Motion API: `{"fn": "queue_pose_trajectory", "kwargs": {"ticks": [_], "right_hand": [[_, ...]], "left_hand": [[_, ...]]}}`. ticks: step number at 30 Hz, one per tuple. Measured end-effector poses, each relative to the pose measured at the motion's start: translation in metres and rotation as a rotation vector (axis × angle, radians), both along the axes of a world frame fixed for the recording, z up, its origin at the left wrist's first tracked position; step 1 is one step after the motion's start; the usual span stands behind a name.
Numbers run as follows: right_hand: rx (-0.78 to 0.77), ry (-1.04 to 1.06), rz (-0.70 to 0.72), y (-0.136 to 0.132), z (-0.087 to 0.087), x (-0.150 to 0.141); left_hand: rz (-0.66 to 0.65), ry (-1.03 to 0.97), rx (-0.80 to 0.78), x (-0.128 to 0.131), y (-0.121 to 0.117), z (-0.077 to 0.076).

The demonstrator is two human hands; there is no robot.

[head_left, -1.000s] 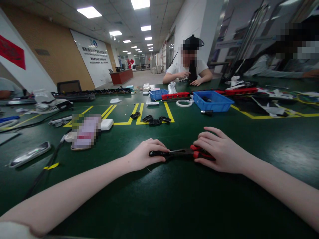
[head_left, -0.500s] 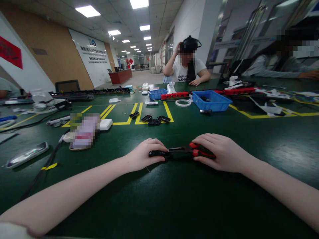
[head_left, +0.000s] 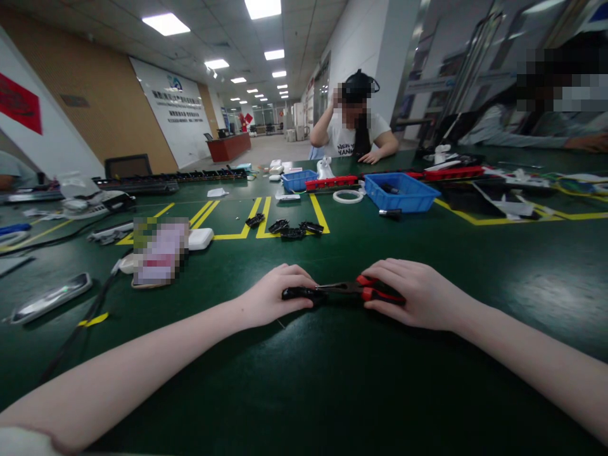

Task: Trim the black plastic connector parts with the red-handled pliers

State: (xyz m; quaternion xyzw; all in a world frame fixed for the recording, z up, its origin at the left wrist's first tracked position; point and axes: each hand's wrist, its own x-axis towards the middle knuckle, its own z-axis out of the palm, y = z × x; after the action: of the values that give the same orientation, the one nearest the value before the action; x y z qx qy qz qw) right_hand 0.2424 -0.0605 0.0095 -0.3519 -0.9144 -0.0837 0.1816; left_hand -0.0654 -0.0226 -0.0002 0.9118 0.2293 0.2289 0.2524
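Note:
My left hand (head_left: 280, 292) is closed round a small black part (head_left: 300, 293), whose exact kind I cannot make out. My right hand (head_left: 408, 294) grips needle-nose pliers (head_left: 368, 292) by their red and black handles. The long dark jaws point left and their tip meets the black part at my left fingertips. Whether the jaws clamp anything is too small to tell. Beyond my hands, several black plastic pieces (head_left: 293, 233) lie on the green table (head_left: 361, 392) by the yellow tape lines.
A blue bin (head_left: 401, 199) holding dark items stands ahead to the right, with a white ring (head_left: 348, 197) beside it. At left lie a phone (head_left: 159, 253), a white case (head_left: 200, 239), a silver oblong device (head_left: 52, 299) and a black cable (head_left: 90, 316). A person (head_left: 356, 126) sits across the table.
The pliers and my right hand have shifted slightly left, bringing the jaw tip further over the black part. My left hand has barely moved.

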Motion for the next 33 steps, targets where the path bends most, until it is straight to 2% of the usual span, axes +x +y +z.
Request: {"fn": "queue_pose_trajectory", "kwargs": {"ticks": [10,17,33], "right_hand": [[-0.097,0.011,-0.010,-0.0006,0.0038,0.0001],[-0.053,-0.002,-0.008,-0.0017,0.0077,0.0007],[-0.038,0.024,-0.012,-0.0035,0.0039,-0.0030]], "left_hand": [[0.005,0.027,-0.009,-0.0009,0.0007,-0.0002],[0.001,0.020,0.010,0.0000,-0.0006,0.0014],[-0.003,0.003,-0.014,-0.0001,0.0019,-0.0004]]}}
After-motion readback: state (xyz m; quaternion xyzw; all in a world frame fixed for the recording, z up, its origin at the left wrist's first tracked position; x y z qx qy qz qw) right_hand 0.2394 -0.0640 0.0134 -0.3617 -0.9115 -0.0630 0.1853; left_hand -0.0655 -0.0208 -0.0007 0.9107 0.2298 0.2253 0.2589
